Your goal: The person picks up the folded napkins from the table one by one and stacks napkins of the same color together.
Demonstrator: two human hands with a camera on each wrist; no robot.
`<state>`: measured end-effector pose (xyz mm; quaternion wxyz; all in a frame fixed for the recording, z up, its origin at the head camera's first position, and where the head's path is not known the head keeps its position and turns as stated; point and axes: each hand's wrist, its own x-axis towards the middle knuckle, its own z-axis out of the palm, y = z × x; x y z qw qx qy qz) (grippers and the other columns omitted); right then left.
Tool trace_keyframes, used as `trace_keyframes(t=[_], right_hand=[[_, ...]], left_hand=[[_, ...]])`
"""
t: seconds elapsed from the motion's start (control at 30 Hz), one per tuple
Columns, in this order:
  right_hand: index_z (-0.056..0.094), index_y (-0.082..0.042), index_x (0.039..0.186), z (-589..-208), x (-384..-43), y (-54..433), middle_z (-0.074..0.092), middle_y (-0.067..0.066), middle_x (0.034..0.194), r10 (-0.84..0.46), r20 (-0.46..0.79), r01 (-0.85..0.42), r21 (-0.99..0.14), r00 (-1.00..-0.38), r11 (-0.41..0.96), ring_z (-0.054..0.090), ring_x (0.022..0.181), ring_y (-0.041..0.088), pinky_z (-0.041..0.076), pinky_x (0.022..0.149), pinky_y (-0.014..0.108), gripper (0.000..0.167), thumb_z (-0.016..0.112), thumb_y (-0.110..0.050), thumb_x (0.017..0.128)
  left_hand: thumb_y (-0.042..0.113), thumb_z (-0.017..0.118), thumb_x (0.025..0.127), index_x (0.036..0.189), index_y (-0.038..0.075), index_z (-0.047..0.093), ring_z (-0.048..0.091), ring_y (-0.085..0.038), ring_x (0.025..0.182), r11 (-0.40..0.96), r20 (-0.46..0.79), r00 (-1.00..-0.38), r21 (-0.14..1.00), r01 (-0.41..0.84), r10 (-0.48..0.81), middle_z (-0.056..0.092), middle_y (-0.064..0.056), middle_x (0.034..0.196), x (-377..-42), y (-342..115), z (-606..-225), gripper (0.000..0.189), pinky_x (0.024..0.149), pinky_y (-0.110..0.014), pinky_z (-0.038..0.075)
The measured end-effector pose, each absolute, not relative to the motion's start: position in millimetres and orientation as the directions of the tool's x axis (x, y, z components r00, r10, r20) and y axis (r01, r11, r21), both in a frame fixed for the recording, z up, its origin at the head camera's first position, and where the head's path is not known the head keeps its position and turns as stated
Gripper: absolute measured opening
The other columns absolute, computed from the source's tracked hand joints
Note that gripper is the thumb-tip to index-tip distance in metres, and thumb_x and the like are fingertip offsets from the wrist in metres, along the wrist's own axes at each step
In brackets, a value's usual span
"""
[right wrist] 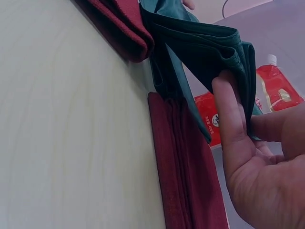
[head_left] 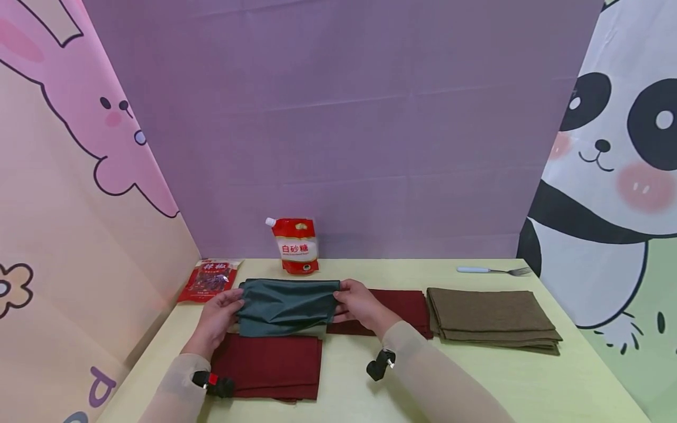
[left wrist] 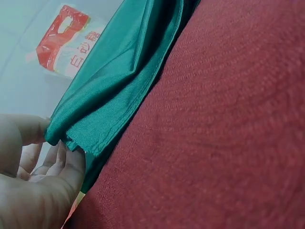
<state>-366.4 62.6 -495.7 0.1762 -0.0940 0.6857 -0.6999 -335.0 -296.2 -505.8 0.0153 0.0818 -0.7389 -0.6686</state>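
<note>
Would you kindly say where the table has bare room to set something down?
The table is bare before the brown cloth, right of the right sleeve, and along the back between the sugar pouch and the fork. It is crowded at left, where the left hand and right hand hold the green cloth by two red cloths.

The head view faces forward and down from above, well back from the fingers of the left hand (head_left: 218,317) and right hand (head_left: 365,308); each wrist view looks from close behind its own fingers, the right one rolled sideways; all three share the folded dark green cloth (head_left: 288,306) between the fingers and the red-and-white plastic pouch (head_left: 297,247) beyond them
</note>
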Motion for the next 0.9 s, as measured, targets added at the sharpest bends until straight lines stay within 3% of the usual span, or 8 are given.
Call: trace_keyframes(t=[0.27, 0.53, 0.9], right_hand=[[0.048, 0.008, 0.133, -501, -373, 52, 0.068, 0.022, 0.111, -0.360, -0.113, 0.122, -0.993, -0.926, 0.000, 0.075, 0.087, 0.029, 0.060, 0.086, 0.057, 0.026, 0.049, -0.005, 0.110], [0.045, 0.007, 0.136, -503, -379, 45, 0.067, 0.024, 0.116, -0.303, -0.109, 0.111, -0.994, -0.947, 0.010, 0.073, 0.084, 0.026, 0.062, 0.083, 0.052, 0.035, 0.058, -0.003, 0.105], [0.035, 0.005, 0.154, -508, -381, 37, 0.059, 0.027, 0.128, -0.246, -0.107, 0.108, -0.994, -0.963, 0.011, 0.073, 0.099, 0.031, 0.062, 0.085, 0.047, 0.066, 0.070, -0.002, 0.099]], left_hand=[[0.010, 0.059, 0.108, 0.151, 0.003, 0.055, 0.045, -0.037, 0.141, 0.064, -0.101, -0.989, 0.992, -0.109, -0.108, 0.041, -0.021, 0.160, -340, -302, -509, 0.044, 0.113, -0.051, 0.041], [0.002, 0.058, 0.104, 0.156, 0.003, 0.047, 0.032, -0.041, 0.150, 0.040, -0.101, -0.994, 0.994, -0.103, -0.050, 0.027, -0.022, 0.168, -342, -305, -509, 0.053, 0.119, -0.054, 0.032], [0.004, 0.060, 0.106, 0.156, 0.006, 0.048, 0.039, -0.038, 0.146, 0.131, -0.057, -0.992, 0.989, -0.072, -0.116, 0.041, -0.021, 0.162, -343, -308, -508, 0.052, 0.120, -0.052, 0.034]])
